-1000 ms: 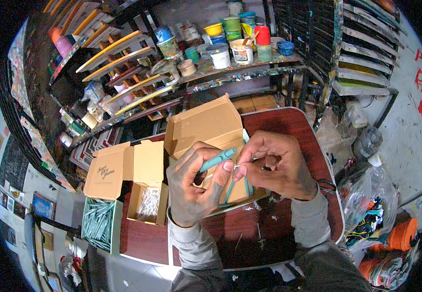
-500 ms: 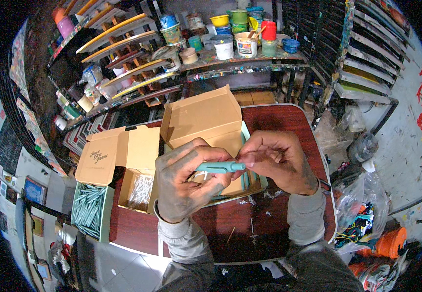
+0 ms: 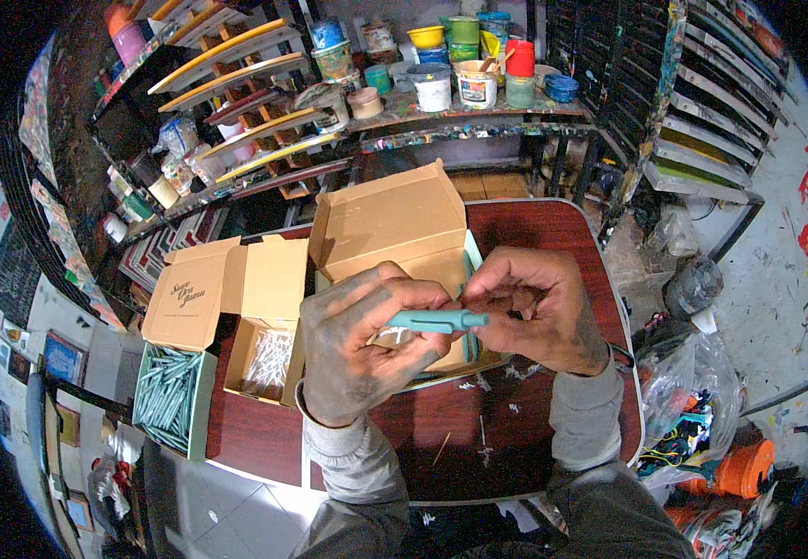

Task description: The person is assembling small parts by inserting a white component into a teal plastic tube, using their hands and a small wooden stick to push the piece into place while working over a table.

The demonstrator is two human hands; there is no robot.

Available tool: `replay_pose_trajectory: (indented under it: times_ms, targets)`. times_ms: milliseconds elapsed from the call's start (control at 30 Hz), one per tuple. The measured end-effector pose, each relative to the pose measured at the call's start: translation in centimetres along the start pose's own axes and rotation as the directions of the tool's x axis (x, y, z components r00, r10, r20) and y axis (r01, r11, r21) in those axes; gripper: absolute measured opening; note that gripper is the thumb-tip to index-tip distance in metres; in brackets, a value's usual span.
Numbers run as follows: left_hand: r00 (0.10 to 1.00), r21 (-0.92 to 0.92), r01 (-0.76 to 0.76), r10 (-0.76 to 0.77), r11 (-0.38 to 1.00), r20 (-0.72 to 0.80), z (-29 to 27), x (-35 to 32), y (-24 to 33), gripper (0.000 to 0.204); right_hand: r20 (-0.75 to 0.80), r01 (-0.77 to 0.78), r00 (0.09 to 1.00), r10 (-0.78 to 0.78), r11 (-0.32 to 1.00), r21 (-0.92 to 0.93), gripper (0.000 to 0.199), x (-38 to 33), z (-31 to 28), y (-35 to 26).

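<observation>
At left on the worktop (image 3: 506,466), a box (image 3: 201,410) holds teal pens (image 3: 167,396); just right of it, a small box (image 3: 253,388) holds white sticks (image 3: 270,361). The left hand (image 3: 357,340) pinches one pen (image 3: 432,321) level, in front of the large box (image 3: 385,219). The right hand (image 3: 548,307) curls at the pen's right end; whether it grips anything I cannot tell. The step looks like fine two-handed work on that end, calling next for a steady left pinch and light right fingertips.

Teal pen (image 3: 434,322) partly hidden by left hand (image 3: 353,340); large box (image 3: 390,219) interior partly hidden; sleeves (image 3: 359,470) cut off below.
</observation>
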State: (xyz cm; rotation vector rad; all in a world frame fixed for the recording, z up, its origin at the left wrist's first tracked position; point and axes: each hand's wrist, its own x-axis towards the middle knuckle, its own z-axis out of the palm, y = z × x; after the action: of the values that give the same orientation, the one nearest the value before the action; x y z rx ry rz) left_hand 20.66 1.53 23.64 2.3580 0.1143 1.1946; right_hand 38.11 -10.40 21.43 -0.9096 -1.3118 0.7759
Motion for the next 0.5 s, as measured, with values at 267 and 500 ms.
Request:
replay_pose_trajectory:
  times_ms: [267, 500]
  targets:
    - [1.0, 0.016, -0.018, 0.018, 1.0, -0.019, 0.04, 0.1, 0.2, 0.019, 0.029, -0.076, 0.997, 0.073, 0.988, 0.137, 0.012, 0.08, -0.24, 0.09]
    - [0.999, 0.043, -0.025, 0.026, 0.999, -0.032, 0.02, -0.12, 0.07, 0.02, 0.029, 0.026, 0.999, -0.028, 0.998, 0.06, 0.015, 0.15, -0.13, 0.46]
